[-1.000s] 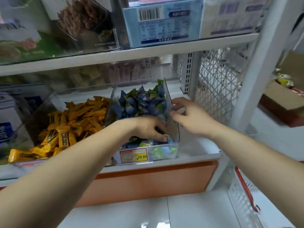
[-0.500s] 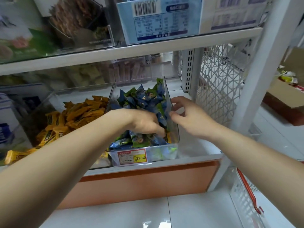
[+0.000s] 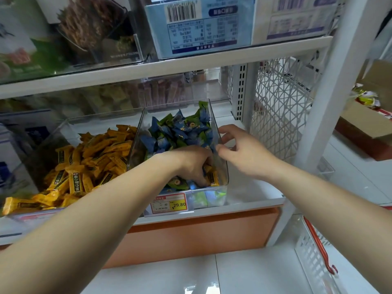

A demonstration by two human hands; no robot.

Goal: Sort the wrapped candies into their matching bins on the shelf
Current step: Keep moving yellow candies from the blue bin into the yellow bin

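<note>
White glossy floor (image 3: 254, 272) tiles lie nearest, then a flat orange panel (image 3: 191, 234) under the white shelf (image 3: 254, 200).

At the shelf's front edge sit 2 clear, hard-walled bins side by side. The blue bin (image 3: 209, 198) carries a yellow and red tag (image 3: 169, 205) on its front. The yellow bin (image 3: 70, 124) is to its left.

Since 1 second ago the left hand (image 3: 191, 164) has pushed forward and down into the front of the blue bin. Its digging has bared 2 or so strays (image 3: 214, 178), yellow bar-shaped wrappers, in the front right corner. Its fingers curl down among the crinkly wrappers; I cannot tell whether they pinch anything yet. These strays look like the task's next pieces, and they likely belong with the yellow candies (image 3: 95, 158), long flat bars with dark labels, heaped in the yellow bin.

The right hand (image 3: 244, 153) has stayed at the blue bin's right wall, its thumb tip at the rim and its fingers (image 3: 228, 129) spread and arched outside, apparently steadying the bin without a clear pinch.

Further back, blue candies (image 3: 180, 132), twisted foil in blue and green, pile high against the rear wall. Foil this slick probably slides easily, so strays may sink again.
</note>
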